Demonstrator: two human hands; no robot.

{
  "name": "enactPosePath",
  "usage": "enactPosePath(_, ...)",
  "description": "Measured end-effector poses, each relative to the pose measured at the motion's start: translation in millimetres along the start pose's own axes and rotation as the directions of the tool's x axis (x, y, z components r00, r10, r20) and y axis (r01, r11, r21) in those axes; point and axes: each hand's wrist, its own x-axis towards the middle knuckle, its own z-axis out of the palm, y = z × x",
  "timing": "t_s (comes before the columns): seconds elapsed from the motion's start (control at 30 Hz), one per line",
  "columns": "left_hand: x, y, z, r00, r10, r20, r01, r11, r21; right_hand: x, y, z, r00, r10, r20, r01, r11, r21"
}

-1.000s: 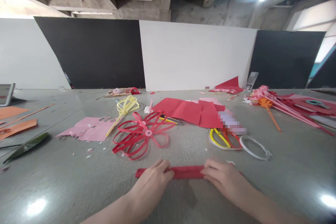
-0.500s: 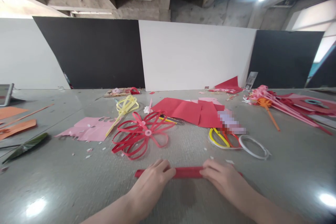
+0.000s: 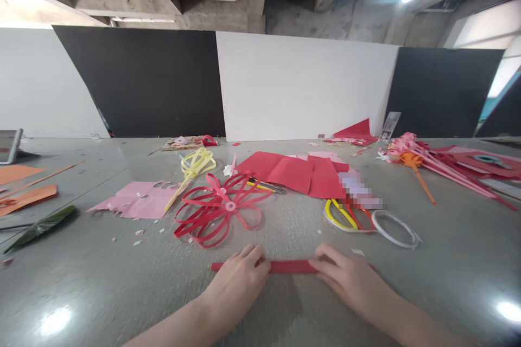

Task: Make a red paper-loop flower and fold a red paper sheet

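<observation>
A narrow roll of red paper point(image 3: 292, 267) lies crosswise on the table close to me. My left hand point(image 3: 243, 271) is closed over it left of its middle, thumb and fingers pressed on the paper. On the other side my right hand point(image 3: 340, 268) grips it the same way, partly hiding the right end. Just beyond my hands rests a red paper-strip flower point(image 3: 230, 206) with looped petals and a pink round centre. Red paper sheets point(image 3: 285, 173) lie farther back.
Right of centre are yellow, red and white loops point(image 3: 342, 216). A pink sheet point(image 3: 138, 200) and a yellow paper-loop flower point(image 3: 196, 164) lie left, with a green leaf shape point(image 3: 44, 227) beyond. Pink strips point(image 3: 431, 162) and an orange paper flower point(image 3: 412, 160) sit at right.
The red roll looks slightly narrower from front to back, with both hands still on it. My hands have barely shifted.
</observation>
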Motion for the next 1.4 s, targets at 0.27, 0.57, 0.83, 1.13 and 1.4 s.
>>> enactPosePath(0.27,-1.5,-1.5,3.0,1.0,0.009,-0.009,-0.009,1.0,-0.026,2.5,1.1,4.6,1.0,-0.009,-0.029,0.008,0.999,-0.041)
enactPosePath(0.57,0.1,-6.9,8.6,0.986,0.114,-0.121,-0.118,0.993,-0.027,0.5,6.3,12.3,0.995,-0.045,-0.089,0.035,0.993,-0.109)
enactPosePath(0.83,1.8,-12.3,-5.1,0.979,0.205,0.0,-0.2,0.957,0.211,-0.6,10.5,7.0,0.984,-0.178,-0.031,0.162,0.945,-0.286)
enactPosePath(1.13,2.4,-11.2,-6.4,0.974,0.223,-0.048,-0.207,0.951,0.232,3.8,0.9,1.4,0.964,-0.232,-0.132,0.162,0.9,-0.404)
enactPosePath(1.4,1.6,-6.8,-1.0,0.954,0.273,-0.122,-0.231,0.932,0.28,5.6,-5.5,2.7,0.968,-0.212,-0.134,0.126,0.872,-0.473)
